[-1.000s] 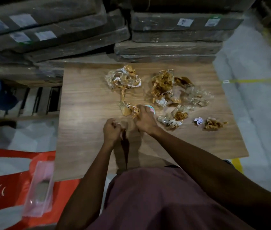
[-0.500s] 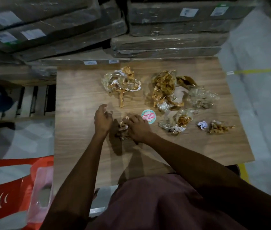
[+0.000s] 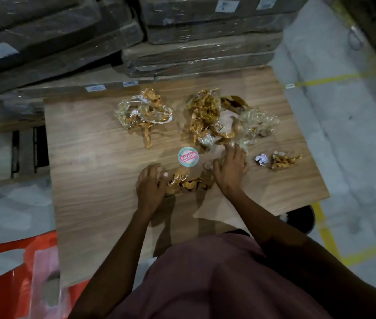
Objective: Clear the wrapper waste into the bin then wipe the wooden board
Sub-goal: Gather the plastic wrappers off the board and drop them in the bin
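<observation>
The wooden board [image 3: 95, 171] lies in front of me, strewn with wrapper waste. A brown and clear wrapper pile [image 3: 144, 111] sits at the back left. A bigger brown pile [image 3: 206, 113] and clear plastic [image 3: 257, 122] sit at the back right. A round sticker [image 3: 188, 157] lies in the middle. My left hand [image 3: 150, 188] curls on the left end of a small crumpled wrapper bundle [image 3: 188, 182]. My right hand [image 3: 230, 169] is spread, fingertips on clear wrapper scraps. A white paper ball [image 3: 261, 159] and a brown scrap [image 3: 282, 160] lie to its right.
A dark round container [image 3: 303, 221] shows under the board's right front corner. Stacked wrapped flat boxes [image 3: 196, 49] stand right behind the board. A red plastic object [image 3: 3, 284] with a pink bag on it is at lower left. Yellow floor lines [image 3: 325, 78] run at right.
My right hand has let go of the small bundle and moved right and forward onto the clear scraps. My left hand has closed in on the bundle's left end.
</observation>
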Demonstrator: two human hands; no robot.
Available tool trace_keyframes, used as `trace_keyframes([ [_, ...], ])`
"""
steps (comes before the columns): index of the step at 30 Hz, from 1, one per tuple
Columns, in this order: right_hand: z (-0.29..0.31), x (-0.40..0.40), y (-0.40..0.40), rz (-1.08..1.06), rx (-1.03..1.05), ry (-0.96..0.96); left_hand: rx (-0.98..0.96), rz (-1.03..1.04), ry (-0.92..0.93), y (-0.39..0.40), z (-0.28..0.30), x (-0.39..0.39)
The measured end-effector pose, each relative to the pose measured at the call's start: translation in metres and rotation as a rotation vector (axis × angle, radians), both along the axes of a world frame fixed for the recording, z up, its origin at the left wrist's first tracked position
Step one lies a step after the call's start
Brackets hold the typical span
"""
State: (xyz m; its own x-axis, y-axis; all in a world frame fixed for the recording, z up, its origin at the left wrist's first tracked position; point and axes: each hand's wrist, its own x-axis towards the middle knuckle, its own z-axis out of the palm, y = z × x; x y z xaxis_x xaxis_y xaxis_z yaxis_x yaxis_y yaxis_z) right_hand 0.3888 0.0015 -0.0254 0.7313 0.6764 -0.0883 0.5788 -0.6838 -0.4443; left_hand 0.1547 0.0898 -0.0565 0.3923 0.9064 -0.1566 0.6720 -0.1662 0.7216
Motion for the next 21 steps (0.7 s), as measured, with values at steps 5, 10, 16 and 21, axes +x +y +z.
trace_keyframes([
  [5,-0.023,-0.002,-0.011,-0.001,-0.096,0.197,-0.036,0.083,-0.144,-0.001,0.009,-0.005],
  [10,-0.017,-0.052,-0.018,0.266,0.027,0.3,-0.098,0.248,-0.233,-0.005,0.015,-0.018],
  [16,0.003,-0.073,-0.014,0.455,0.232,0.449,-0.09,0.326,-0.286,-0.025,0.016,-0.026],
  [21,0.023,-0.06,-0.008,0.151,0.372,0.346,-0.012,0.326,-0.213,-0.04,0.01,-0.023],
])
